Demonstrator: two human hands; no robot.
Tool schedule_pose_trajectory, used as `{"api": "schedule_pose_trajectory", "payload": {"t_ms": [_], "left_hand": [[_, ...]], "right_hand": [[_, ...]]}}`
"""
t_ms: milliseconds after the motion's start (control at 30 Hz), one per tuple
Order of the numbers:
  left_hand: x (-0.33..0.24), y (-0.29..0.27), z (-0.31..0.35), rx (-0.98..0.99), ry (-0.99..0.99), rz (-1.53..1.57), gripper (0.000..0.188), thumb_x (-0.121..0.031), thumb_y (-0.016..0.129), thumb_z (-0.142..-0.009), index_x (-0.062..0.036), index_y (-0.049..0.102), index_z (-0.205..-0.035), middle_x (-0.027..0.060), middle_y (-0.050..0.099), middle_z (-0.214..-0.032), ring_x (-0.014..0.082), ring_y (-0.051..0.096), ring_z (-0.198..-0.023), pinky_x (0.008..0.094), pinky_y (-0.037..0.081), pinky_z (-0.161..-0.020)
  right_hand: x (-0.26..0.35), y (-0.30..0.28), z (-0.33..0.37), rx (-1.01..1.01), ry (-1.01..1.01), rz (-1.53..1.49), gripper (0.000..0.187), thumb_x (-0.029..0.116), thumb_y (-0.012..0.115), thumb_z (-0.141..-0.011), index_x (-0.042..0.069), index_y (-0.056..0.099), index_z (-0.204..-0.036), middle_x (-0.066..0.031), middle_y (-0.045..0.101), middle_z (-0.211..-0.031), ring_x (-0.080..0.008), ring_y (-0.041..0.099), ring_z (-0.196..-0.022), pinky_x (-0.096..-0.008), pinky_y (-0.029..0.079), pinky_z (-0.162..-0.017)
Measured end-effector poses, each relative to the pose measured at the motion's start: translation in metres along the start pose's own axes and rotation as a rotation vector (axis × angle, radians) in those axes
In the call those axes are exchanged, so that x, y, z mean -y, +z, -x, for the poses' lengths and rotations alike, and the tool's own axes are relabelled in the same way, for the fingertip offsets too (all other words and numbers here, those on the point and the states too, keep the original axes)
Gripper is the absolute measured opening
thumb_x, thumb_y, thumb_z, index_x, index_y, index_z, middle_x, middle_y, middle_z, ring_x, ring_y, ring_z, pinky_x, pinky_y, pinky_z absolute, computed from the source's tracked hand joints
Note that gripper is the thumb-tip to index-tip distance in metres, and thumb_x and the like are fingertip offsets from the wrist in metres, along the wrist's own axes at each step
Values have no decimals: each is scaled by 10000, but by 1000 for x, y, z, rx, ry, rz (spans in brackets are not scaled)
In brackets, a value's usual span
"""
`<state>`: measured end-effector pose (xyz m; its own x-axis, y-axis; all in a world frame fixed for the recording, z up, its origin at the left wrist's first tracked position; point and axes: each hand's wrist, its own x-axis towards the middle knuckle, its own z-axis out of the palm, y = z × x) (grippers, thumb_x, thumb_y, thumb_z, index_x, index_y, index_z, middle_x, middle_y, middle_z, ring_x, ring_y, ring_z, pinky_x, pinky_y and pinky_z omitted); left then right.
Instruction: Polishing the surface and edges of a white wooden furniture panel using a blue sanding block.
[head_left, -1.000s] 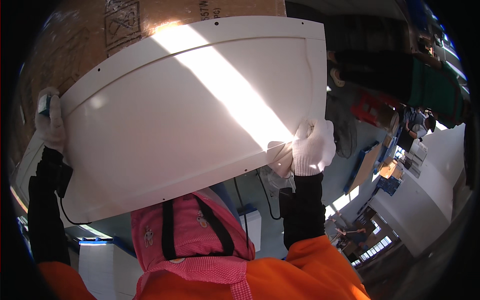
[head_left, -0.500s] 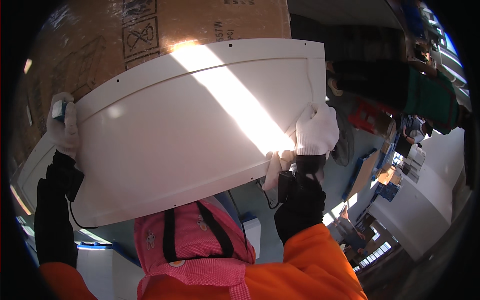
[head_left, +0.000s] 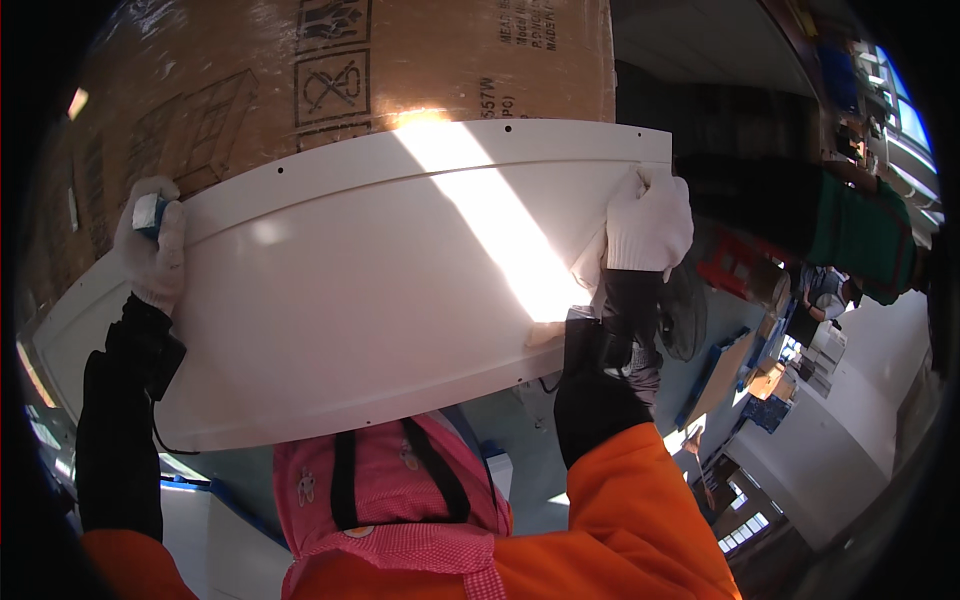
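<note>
A large white panel (head_left: 370, 290) with a raised rim and small dark holes lies tilted in front of me. My left hand (head_left: 150, 245), in a white knitted glove, is at its left far edge, fingers closed around a small blue-and-white block (head_left: 148, 214). My right hand (head_left: 648, 222), gloved the same way, is closed on a pale cloth (head_left: 592, 262) against the panel's right end, near the far corner. The right fingertips are partly hidden by the glove's back. Bright sunlight crosses the panel beside the cloth.
Behind the panel stands a big brown carton (head_left: 440, 60) wrapped in clear film. A pink checked apron (head_left: 390, 490) covers my front. To the right are a person in a green top (head_left: 860, 235), a red stool-like object (head_left: 725, 262) and a flat board (head_left: 718, 375) on blue.
My right hand has moved farther away along the panel's right end with the cloth. The panel, carton and left hand sit slightly lower and more to the right in view.
</note>
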<state>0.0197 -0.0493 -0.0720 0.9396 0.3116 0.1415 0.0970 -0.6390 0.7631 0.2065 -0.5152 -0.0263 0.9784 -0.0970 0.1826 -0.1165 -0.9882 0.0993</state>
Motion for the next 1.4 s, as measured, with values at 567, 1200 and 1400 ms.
{"api": "schedule_pose_trajectory", "payload": {"t_ms": [567, 1200, 1400], "left_hand": [[-7, 5, -2, -22, -51, -7, 98, -144, 573, -972, -55, 602, -1001, -22, 503, -846, 84, 456, -776, 248, 401, -712], [11, 0, 2, -31, -65, -113, 166, -220, 579, -993, -64, 624, -1029, 10, 567, -913, 106, 509, -827, 261, 441, -769], [27, 0, 2, -30, -28, -81, 186, -227, 573, -1004, -60, 632, -1062, -3, 559, -898, 96, 507, -818, 255, 441, -764]], "right_hand": [[-3, 3, -6, -74, -165, -17, 174, 303, 678, -881, 135, 712, -911, -87, 685, -936, -341, 706, -862, -459, 570, -737], [-74, -17, 81, 163, 12, 201, 162, 298, 668, -890, 153, 692, -822, -51, 680, -871, -345, 694, -727, -461, 554, -635], [-81, -33, 107, 417, 73, 272, 201, 302, 647, -926, 121, 712, -864, -99, 704, -898, -348, 704, -761, -461, 556, -671]]}}
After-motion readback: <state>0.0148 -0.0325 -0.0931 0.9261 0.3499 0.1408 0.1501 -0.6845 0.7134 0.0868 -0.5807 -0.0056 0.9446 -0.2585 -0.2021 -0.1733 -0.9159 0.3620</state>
